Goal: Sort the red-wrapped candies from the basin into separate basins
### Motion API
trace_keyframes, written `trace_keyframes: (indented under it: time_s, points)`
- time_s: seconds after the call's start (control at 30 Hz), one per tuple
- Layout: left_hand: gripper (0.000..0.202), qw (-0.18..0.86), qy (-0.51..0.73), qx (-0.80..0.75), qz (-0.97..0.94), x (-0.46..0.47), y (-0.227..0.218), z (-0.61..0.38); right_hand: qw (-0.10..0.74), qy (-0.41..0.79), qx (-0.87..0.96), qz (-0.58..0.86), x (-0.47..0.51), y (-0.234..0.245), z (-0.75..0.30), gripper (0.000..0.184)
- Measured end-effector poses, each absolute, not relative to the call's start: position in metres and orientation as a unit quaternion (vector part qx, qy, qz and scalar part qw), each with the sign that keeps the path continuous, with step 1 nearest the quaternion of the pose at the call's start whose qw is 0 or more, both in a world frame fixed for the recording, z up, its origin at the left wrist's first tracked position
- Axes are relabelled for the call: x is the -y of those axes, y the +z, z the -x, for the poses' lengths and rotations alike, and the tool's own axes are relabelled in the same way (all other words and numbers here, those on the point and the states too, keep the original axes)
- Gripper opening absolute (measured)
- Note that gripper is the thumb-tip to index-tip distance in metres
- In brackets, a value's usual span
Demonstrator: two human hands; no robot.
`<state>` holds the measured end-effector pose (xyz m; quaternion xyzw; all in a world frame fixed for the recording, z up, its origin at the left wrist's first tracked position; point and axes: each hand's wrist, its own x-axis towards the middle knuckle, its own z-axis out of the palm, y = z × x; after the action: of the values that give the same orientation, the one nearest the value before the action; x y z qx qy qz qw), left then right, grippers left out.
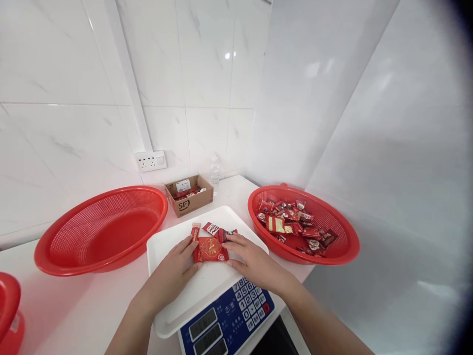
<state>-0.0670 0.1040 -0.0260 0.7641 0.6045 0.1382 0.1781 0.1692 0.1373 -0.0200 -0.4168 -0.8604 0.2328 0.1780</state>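
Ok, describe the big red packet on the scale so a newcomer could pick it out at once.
Find the electronic scale with the blue keypad panel, then its white tray. Between the left hand and right hand there lies the red packet. It is the broad one with a gold circular design, unlike the slim stick packet beside it and the smaller packets behind it.

Packets (212, 250) lie on the tray (218, 277) of a scale (231, 315), lower centre; box (195, 201) and bottle (215, 170) stand behind, mid-frame. One basket (99, 209) sits centre-left; another basket (345, 241), centre-right, holds more packets (291, 219).
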Motion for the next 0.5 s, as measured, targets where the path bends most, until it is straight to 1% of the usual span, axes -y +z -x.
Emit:
trace_keyframes:
  time_s: [0.17, 0.23, 0.27, 0.33, 0.37, 0.4, 0.5]
  points:
    - [0.054, 0.148, 0.136, -0.605, -0.770, -0.108, -0.036, 0.073, 0.212, 0.220, 0.869, 0.389, -0.139, -0.012, -0.191, 0.041]
    - [0.054, 0.142, 0.146, -0.605, -0.770, -0.111, -0.041, 0.076, 0.234, 0.185, 0.858, 0.418, -0.146, -0.002, -0.210, 0.039]
    - [0.053, 0.140, 0.153, -0.604, -0.769, -0.113, -0.043, 0.077, 0.225, 0.162, 0.850, 0.449, -0.151, 0.004, -0.222, 0.037]
    - [0.052, 0.137, 0.170, -0.601, -0.769, -0.116, -0.049, 0.080, 0.161, 0.124, 0.827, 0.525, -0.163, 0.013, -0.248, 0.032]
    - [0.052, 0.136, 0.175, -0.599, -0.769, -0.118, -0.052, 0.081, 0.093, 0.114, 0.810, 0.567, -0.171, 0.015, -0.262, 0.032]
    - [0.052, 0.134, 0.180, -0.599, -0.768, -0.119, -0.055, 0.082, 0.046, 0.114, 0.794, 0.595, -0.178, 0.016, -0.276, 0.031]
    - [0.052, 0.129, 0.193, -0.591, -0.772, -0.122, -0.063, 0.087, -0.059, 0.130, 0.753, 0.642, -0.200, 0.009, -0.315, 0.014]
